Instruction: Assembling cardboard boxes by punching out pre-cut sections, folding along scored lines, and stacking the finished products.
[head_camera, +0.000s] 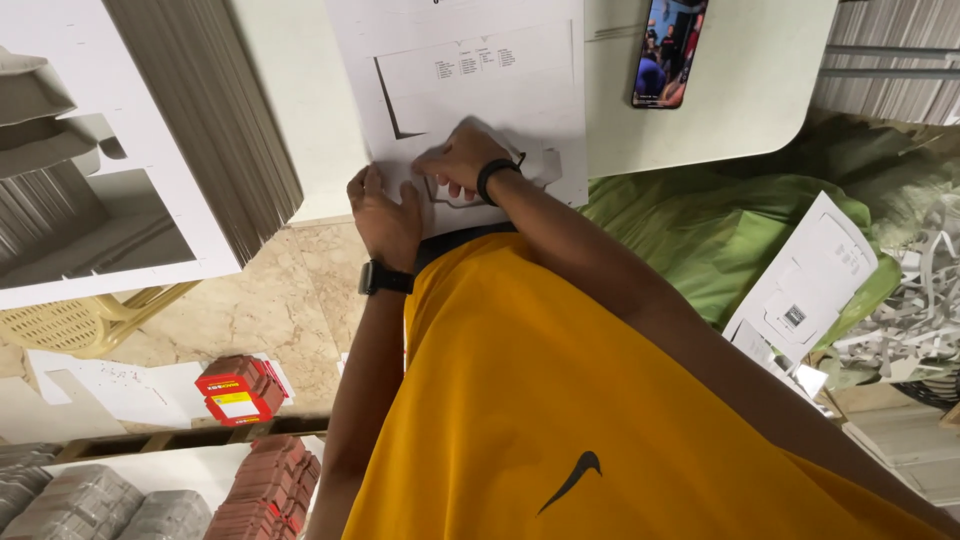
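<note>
Hands, left (385, 215) and right (462, 160), pressed flat on white die-cut sheet (470, 90) overhanging table edge (700, 150).

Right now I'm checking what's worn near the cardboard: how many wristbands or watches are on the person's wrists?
2: a black watch on the left wrist, behind the left hand, and a thin black band on the right wrist, behind the right hand. Both hands press the white sheet.

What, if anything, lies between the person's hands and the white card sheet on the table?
Nothing visible. The left hand and the right hand both rest directly on the sheet at its near edge. The phone lies apart, to one side on the table.
</note>
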